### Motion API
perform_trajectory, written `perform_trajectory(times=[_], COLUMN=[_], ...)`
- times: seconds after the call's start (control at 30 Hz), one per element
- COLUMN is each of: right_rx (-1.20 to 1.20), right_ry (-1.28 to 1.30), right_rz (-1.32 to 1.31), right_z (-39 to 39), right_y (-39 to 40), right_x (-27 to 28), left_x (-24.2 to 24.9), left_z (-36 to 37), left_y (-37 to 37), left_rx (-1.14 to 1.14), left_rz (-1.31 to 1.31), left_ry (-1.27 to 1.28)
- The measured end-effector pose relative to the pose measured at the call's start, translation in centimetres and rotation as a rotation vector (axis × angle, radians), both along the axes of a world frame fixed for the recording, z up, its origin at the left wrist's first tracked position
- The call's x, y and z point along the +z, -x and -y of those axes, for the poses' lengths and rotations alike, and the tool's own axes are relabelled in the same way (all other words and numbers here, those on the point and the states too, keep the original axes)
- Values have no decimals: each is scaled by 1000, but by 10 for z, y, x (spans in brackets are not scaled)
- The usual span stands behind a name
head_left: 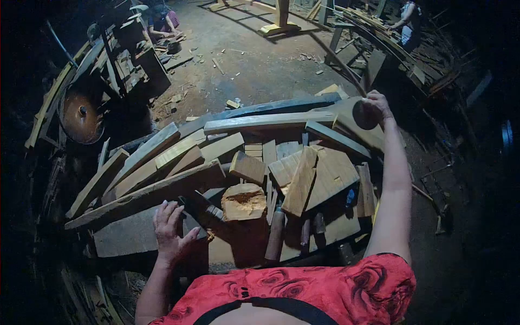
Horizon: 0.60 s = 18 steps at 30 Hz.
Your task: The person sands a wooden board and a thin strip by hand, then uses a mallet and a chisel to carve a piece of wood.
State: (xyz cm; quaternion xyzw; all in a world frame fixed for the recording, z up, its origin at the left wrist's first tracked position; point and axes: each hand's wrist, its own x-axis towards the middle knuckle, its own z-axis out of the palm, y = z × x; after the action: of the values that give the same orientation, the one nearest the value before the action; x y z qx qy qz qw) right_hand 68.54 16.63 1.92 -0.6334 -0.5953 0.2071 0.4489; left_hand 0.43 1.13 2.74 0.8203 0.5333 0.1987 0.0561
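My left hand (172, 233) is open with its fingers spread, over a wide board (124, 235) and just below a long rough plank (146, 197). Whether it touches either is hard to tell. To its right stands a chopped wood block (244, 202) with a splintered hollow top. My right hand (379, 105) is stretched out to the far right of the wood pile, its fingers closed around a long, thin, dark stick (346, 70). Beneath that hand is a dark round patch, maybe a shadow. Several round wooden handles (275, 234) lie near my body.
A round saw blade (81, 116) stands at the left. Wooden offcuts (233, 143) crowd the bench. A long-handled tool (441, 219) lies at the right. Two people (162, 24) are farther back, one left, one right. A wooden post (281, 16) stands beyond the littered floor.
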Motion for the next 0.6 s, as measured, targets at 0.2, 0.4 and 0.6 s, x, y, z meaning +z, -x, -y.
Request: perform_trajectory(times=[0.2,0.4,0.6], right_rx=[4,-25,14], right_ry=[111,249,452], right_rz=[759,819,74], right_z=[-16,-28,-58], right_y=[-16,14,-60], right_x=[0,-8,-87], left_x=[0,-3,-3], left_z=[-2,-4,-3], left_y=[-4,-4,-5], left_rx=[4,15,17], left_rz=[-4,-23,-12], left_ry=[20,33,18])
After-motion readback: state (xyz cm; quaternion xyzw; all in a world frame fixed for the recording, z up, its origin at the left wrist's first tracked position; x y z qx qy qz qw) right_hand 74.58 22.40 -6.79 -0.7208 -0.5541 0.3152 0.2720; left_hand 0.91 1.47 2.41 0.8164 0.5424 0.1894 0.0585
